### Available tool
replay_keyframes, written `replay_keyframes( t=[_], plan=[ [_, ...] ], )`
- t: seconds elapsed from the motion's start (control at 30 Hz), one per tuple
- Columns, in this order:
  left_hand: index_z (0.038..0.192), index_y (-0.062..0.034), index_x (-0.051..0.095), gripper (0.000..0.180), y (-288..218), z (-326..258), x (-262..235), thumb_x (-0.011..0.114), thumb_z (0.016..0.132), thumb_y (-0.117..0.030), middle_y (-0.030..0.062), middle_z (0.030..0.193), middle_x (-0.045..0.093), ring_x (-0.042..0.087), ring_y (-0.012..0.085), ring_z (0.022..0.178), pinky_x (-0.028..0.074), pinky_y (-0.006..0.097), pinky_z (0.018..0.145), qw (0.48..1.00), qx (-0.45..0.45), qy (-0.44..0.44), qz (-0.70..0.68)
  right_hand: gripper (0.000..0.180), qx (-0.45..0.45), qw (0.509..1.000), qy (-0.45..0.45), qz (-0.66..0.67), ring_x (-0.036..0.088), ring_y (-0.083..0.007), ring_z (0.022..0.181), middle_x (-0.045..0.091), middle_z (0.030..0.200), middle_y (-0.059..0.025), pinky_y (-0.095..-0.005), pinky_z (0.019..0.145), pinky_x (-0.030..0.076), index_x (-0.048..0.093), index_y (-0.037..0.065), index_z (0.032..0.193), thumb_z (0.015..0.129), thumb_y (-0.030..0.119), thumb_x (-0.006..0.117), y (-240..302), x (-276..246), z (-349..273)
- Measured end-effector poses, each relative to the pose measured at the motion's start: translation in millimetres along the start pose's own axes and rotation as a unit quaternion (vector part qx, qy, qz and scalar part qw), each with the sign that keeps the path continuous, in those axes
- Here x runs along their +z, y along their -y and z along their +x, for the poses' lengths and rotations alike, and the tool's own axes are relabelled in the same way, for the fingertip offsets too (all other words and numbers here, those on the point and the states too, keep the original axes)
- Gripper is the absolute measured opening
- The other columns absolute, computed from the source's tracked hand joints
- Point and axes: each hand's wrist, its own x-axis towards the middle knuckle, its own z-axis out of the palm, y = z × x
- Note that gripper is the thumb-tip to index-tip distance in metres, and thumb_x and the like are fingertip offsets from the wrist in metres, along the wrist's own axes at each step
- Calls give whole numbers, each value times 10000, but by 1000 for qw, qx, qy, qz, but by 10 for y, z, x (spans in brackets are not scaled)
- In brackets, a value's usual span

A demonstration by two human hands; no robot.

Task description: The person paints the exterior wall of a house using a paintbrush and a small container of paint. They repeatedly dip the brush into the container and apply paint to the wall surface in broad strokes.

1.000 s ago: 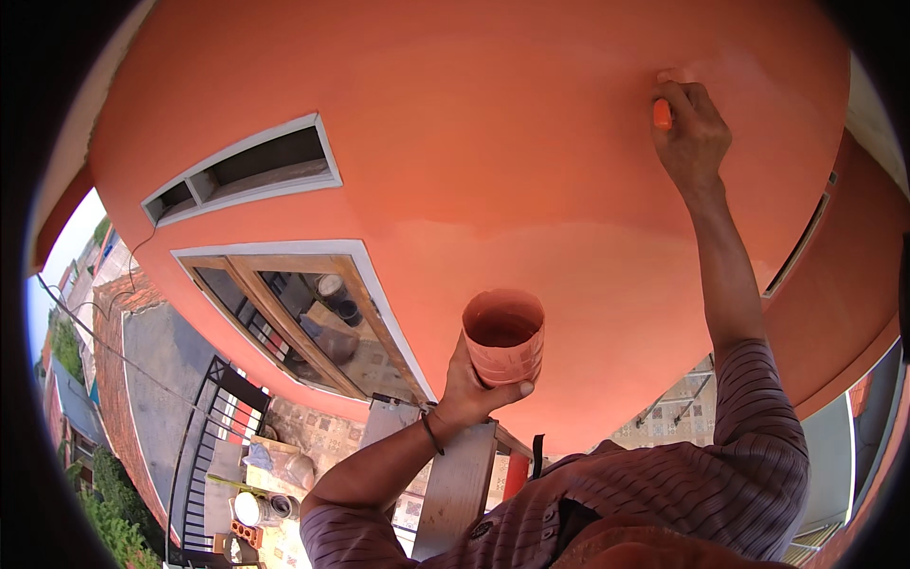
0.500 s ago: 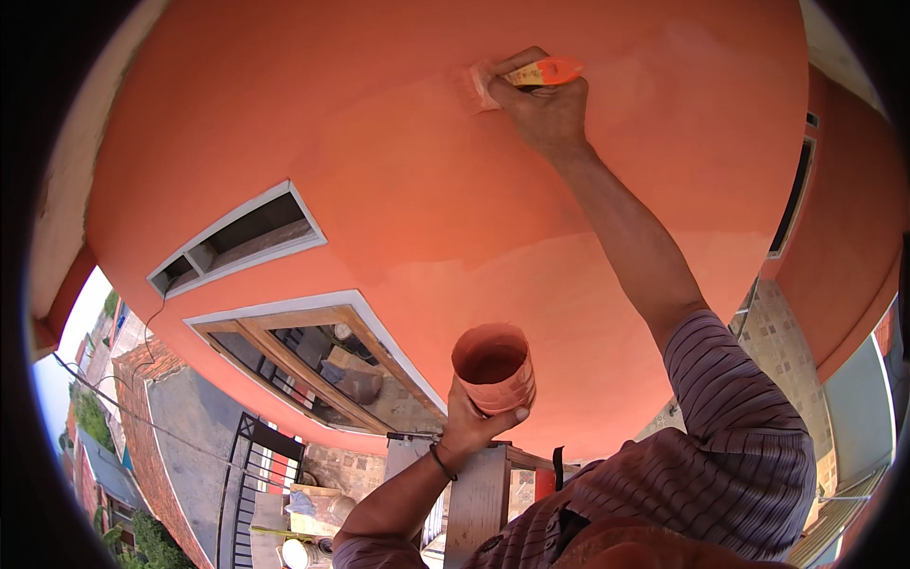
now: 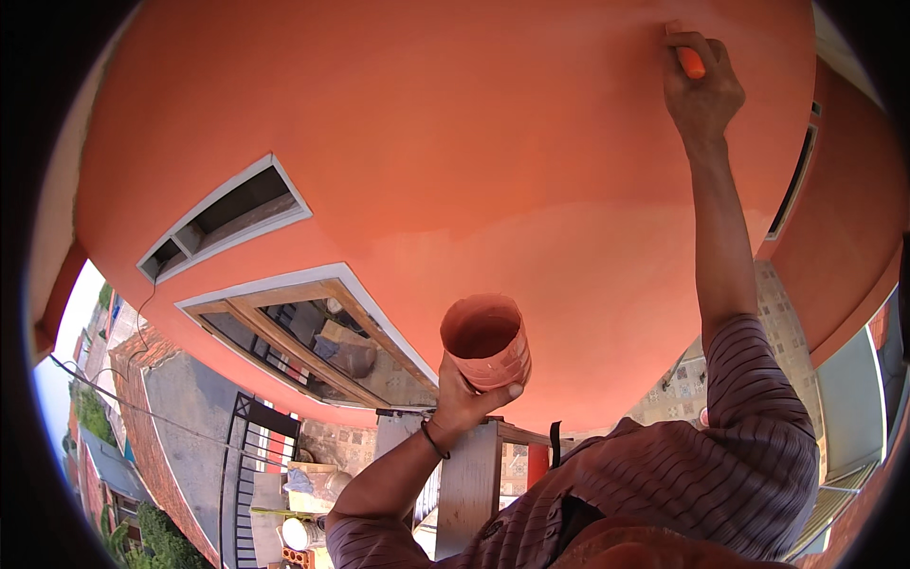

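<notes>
Nearest, a round, paint-smeared, salmon-orange cup is held upright by the left hand, whose fingers and thumb are wrapped partway round it; the grip is unchanged from half a second ago, and how much paint is inside cannot be told. Beyond and to the left, a wood-framed window with white trim is set in the broad orange wall. Farther up, at the right, a paintbrush with a bright orange handle is gripped by the right hand, its fingers closed tightly; the bristles are mostly hidden. Half a second ago the brush was placed near the middle of the upper wall; now it has been carried well to the right. By this shift, paint seems to be spread sideways across the darker upper area, while the paler area below is apparently left for later.
</notes>
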Motion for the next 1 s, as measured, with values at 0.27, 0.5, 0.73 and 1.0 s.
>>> replay_keyframes(
  t=[0.27,0.5,0.73,1.0],
  plan=[
    [1519,5,358,1015,-71,-69,90,969,723,-149,149,1437,571,570,258,1351,476,427,1139,998,33,30,44,164,132,896,202,373,732,-137,874,738,937,-17,-282,714,612,749,87,972,877,-31,811,626,49,-838],
    [1501,19,367,1006,-86,-52,168,967,724,-202,176,1406,592,597,273,1323,494,426,1105,992,88,52,73,163,-54,989,9,134,763,-183,897,753,1067,-118,-275,695,632,770,60,969,862,-44,835,209,-225,-884],
    [1520,19,354,1052,-33,-48,158,977,709,-226,181,1420,579,587,281,1334,486,421,1110,993,98,38,59,182,103,875,278,383,742,-196,924,724,1058,-111,-289,700,608,773,86,994,866,-32,825,1452,-273,-2171],
    [1510,33,347,1081,34,-28,127,972,676,-254,228,1401,587,624,351,1303,509,439,1085,986,146,13,81,161,266,810,250,459,712,-158,957,712,1087,-117,-318,785,596,741,30,980,883,-78,810,1892,43,-2484]
  ],
)
